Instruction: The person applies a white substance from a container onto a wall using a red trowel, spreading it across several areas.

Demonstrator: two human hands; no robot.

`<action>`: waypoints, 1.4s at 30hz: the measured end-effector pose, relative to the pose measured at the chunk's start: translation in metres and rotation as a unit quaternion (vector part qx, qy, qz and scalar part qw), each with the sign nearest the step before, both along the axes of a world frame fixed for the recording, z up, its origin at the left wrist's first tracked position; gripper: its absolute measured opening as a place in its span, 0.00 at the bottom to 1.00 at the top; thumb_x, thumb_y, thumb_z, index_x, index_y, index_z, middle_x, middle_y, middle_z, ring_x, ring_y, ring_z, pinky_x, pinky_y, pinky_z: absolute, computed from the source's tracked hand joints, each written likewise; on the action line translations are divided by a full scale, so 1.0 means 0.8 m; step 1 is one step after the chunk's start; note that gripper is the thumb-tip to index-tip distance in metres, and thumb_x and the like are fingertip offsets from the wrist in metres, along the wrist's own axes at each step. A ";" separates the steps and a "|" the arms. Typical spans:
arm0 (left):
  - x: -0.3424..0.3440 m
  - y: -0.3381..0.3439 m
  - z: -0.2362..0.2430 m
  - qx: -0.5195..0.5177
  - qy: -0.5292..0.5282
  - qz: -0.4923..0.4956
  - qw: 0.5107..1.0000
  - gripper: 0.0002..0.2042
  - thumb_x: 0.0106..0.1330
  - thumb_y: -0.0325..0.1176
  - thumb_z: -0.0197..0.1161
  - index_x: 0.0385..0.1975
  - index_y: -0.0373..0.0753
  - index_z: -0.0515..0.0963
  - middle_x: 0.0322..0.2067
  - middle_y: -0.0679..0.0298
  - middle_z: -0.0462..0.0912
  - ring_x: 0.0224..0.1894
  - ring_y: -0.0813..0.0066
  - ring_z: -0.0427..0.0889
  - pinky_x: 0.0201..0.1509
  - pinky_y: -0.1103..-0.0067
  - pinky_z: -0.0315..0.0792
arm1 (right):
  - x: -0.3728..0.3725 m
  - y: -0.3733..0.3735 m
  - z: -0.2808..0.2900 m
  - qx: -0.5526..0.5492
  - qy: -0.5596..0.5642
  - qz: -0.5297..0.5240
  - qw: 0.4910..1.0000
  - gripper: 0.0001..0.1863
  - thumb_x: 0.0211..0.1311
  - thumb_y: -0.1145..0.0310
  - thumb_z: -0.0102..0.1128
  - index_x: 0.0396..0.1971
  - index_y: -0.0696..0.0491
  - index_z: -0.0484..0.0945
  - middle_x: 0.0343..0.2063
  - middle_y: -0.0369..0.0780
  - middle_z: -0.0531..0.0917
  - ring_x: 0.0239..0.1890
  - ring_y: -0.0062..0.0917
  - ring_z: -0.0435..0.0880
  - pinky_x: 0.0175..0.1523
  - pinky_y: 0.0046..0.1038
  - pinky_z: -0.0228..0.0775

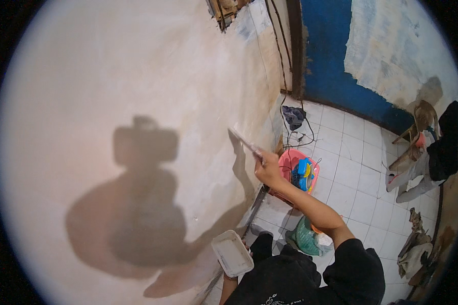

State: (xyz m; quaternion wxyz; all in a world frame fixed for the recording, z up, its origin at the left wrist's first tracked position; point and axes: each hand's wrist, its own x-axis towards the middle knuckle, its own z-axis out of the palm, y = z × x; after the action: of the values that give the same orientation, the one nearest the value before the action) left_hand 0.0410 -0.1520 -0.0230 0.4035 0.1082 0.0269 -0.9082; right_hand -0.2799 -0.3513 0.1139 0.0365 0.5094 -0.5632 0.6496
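Observation:
My right hand [267, 170] grips a slim pale tool [244, 140], perhaps a scraper or brush, whose tip is on or very near the whitish plastered wall [76, 71]. My left hand [230, 275] holds a rectangular off-white container [232, 252] low by the wall, its fingers partly hidden behind it. Shadows of my body and of the tool fall across the wall.
Tiled floor [353, 168] holds a pink tub [285, 157] with blue items, dark cloth [293, 117], cords, a green bag [307, 239] and rags [412, 254]. Behind are a blue wall [325, 61] and chair [407, 122] with dark and grey shapes, possibly someone's legs or clothing.

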 end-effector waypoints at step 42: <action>0.058 0.169 0.009 -0.005 -0.014 0.232 0.973 0.31 0.60 0.53 0.55 0.59 0.43 0.60 0.51 0.52 0.68 0.52 0.54 0.69 0.54 0.50 0.66 | 0.267 0.091 -0.064 -0.011 -0.025 0.130 0.991 0.26 0.39 0.84 0.48 0.47 0.63 0.70 0.32 0.53 0.75 0.33 0.49 0.74 0.36 0.39 0.68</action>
State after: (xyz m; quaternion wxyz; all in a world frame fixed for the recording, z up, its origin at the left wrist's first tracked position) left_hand 0.0873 -0.0167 -0.0155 0.6037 0.1093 0.0410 -0.7886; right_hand -0.0663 -0.2784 0.0623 -0.0563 0.5617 -0.4853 0.6677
